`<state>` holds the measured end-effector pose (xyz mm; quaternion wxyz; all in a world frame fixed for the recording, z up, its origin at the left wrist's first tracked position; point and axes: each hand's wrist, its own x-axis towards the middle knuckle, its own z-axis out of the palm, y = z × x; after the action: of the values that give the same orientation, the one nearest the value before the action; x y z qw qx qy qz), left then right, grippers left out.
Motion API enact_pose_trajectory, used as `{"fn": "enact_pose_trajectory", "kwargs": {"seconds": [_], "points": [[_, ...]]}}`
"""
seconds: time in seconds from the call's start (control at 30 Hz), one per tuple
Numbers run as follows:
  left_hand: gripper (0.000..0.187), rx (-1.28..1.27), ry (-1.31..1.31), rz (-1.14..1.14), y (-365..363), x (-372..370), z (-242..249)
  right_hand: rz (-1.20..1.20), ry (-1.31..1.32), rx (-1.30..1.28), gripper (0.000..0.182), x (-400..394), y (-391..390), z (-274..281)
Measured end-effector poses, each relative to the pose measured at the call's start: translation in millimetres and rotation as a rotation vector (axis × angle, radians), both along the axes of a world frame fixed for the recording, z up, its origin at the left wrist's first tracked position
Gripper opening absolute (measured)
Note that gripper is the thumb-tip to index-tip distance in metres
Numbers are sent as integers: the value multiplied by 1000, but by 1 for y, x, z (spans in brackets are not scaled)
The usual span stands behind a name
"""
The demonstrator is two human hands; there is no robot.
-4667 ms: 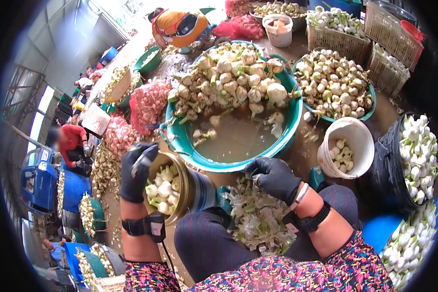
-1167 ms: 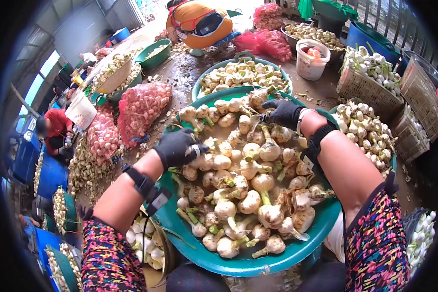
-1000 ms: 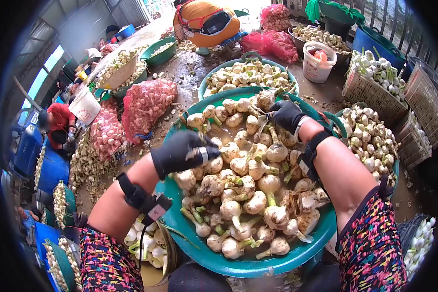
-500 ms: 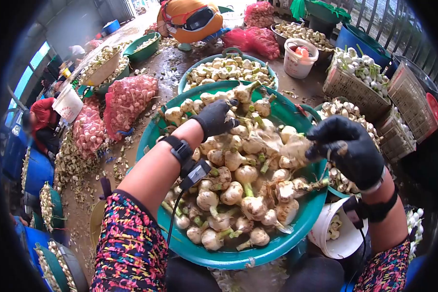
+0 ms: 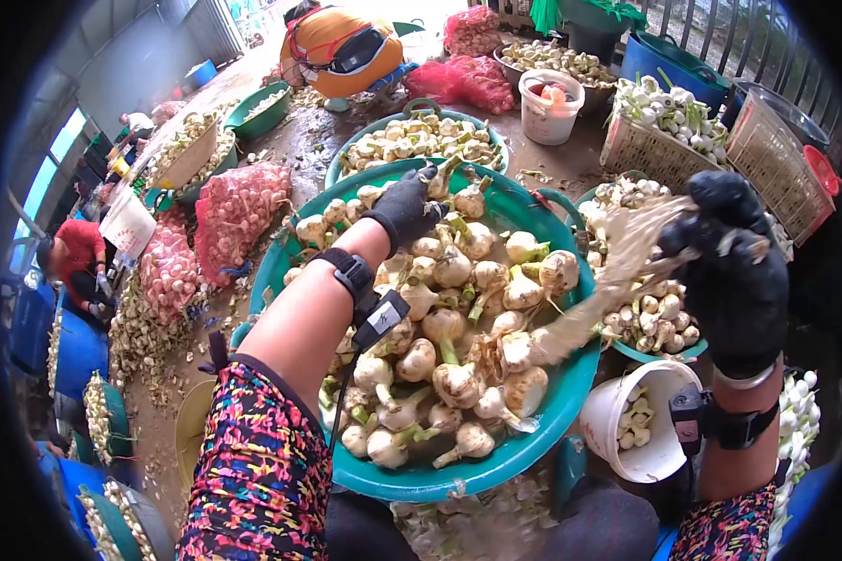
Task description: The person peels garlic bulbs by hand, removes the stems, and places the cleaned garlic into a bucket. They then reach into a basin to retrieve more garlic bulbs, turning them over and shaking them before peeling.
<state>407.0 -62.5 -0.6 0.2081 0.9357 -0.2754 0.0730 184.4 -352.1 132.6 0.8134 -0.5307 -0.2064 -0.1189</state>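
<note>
A wide green basin [image 5: 496, 477] in front of me holds many garlic bulbs [image 5: 458, 383] with cut stalks. My left hand [image 5: 410, 208], in a black glove, is over the basin's far part, fingers curled closed against a garlic bulb [image 5: 439, 181]; the hand partly hides it. To the right, my right hand [image 5: 732, 271], also gloved, is raised outside the rim with its fingers pinched. From them a blurred strip of papery garlic skin [image 5: 617, 266] trails down to the bulbs. Watch-like straps with cabled devices are on both wrists.
A tipped white bucket [image 5: 597, 425] with a few bulbs stands right of the basin. Behind are another garlic basin [image 5: 332, 168], pink mesh sacks [image 5: 239, 220], a bucket [image 5: 549, 131] and plastic crates [image 5: 650, 150]. People work at the back and far left.
My right hand has moved up and to the right, stretching the garlic skin away from the basin. My left hand stays over the bulbs. The view has shifted slightly.
</note>
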Motion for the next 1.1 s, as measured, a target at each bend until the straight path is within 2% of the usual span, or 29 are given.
{"fn": "enact_pose_trajectory", "kwargs": {"seconds": [0.1, 0.13, 0.23, 0.3, 0.37, 0.43, 0.5, 0.57, 0.6, 0.63, 0.67, 0.7, 0.73, 0.77, 0.83, 0.9, 0.93, 0.97, 1.03, 1.07, 1.1], "points": [[74, 68, 34, 59, -6, 23, -4, -9, 134, -42, 40, -6, -8, 9], [76, 146, 48, 96, -10, 30, -2, 16, 48, 39, 41, -3, 1, 0], [78, 215, 72, 108, -19, 56, -8, -5, 250, -107, 43, -12, 2, 0], [79, 222, -5, 89, -27, 68, -19, 37, 241, 32, 38, -18, 8, -1], [74, 251, 99, 129, -37, 57, -10, -57, 268, -59, 38, -25, 7, 3], [44, 427, 104, 119, -40, 55, -8, -194, 395, -8, 33, -36, 14, 10], [40, 444, -38, 169, -38, 33, -9, -232, 221, -67, 30, -50, 8, -8], [36, 292, -27, 110, -26, 19, -9, 40, 300, -72, 27, -66, 7, -6], [32, 136, -18, 79, -17, 15, -15, -108, 202, -612, 40, -93, -18, -34], [27, 32, 18, -36, -5, 10, -17, 266, 358, -208, 47, -90, 1, -18], [25, -179, 254, -88, 7, -2, -21, 1048, 444, -280, 57, -74, -32, -41], [23, -398, 480, -134, 18, -18, -23, 660, 749, -451, 30, -103, 11, -6], [22, -543, 517, -224, 26, -39, -17, 696, 968, -347, 23, -111, 30, -8], [21, -686, 548, -308, 33, -62, -10, 800, 971, -458, 27, -118, 41, -20], [24, -833, 739, -222, 47, -100, 5, 916, 895, -471, 30, -137, 67, -45], [28, -1006, 746, -193, 50, -132, 12, 1054, 742, -564, 37, -151, 91, -68], [28, -1018, 703, -235, 52, -149, 20, 1065, 790, -423, 45, -159, 100, -81], [13, -1139, 688, -181, 46, -173, 31, 1034, 862, -523, 50, -162, 111, -76], [19, -1178, 738, -143, 46, -211, 40, 614, -146, -1383, 50, -178, 128, -90], [21, -1157, 727, -137, 47, -233, 49, 652, -199, -1361, 50, -184, 139, -88], [21, -1169, 550, -193, 45, -241, 28, 690, -141, -1572, 50, -189, 148, -83]]}}
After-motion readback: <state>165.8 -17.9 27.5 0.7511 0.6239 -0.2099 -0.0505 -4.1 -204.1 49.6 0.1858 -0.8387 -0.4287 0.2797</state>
